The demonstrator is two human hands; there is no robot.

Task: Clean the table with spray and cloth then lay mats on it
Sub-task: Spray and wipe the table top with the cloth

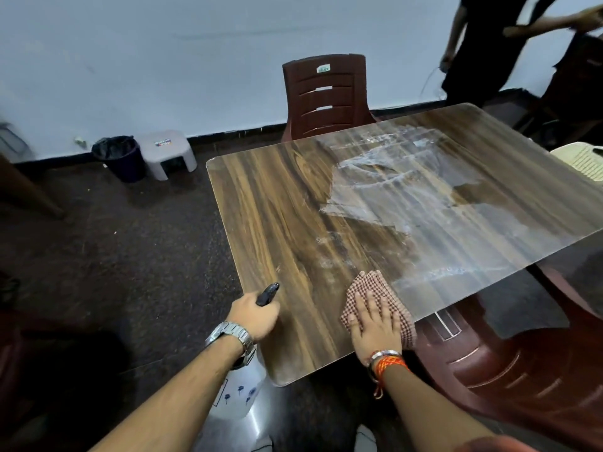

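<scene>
A wood-grain table [277, 203] fills the middle and right of the view, with wet, streaky smears across its right half. My left hand [253, 316] is closed around a spray bottle [239, 396] at the table's near left edge; its black nozzle points over the tabletop and its white body with blue flowers hangs below the edge. My right hand [375, 321] lies flat, fingers spread, on a red-and-white checked cloth [368, 283] pressed onto the table near its front edge.
A brown plastic chair [326, 93] stands at the table's far side, another brown chair [522, 363] at the near right, and a cream chair [584, 158] at the right edge. A black bin [119, 156] and white stool [168, 151] sit by the wall. A person [483, 50] stands at the back right.
</scene>
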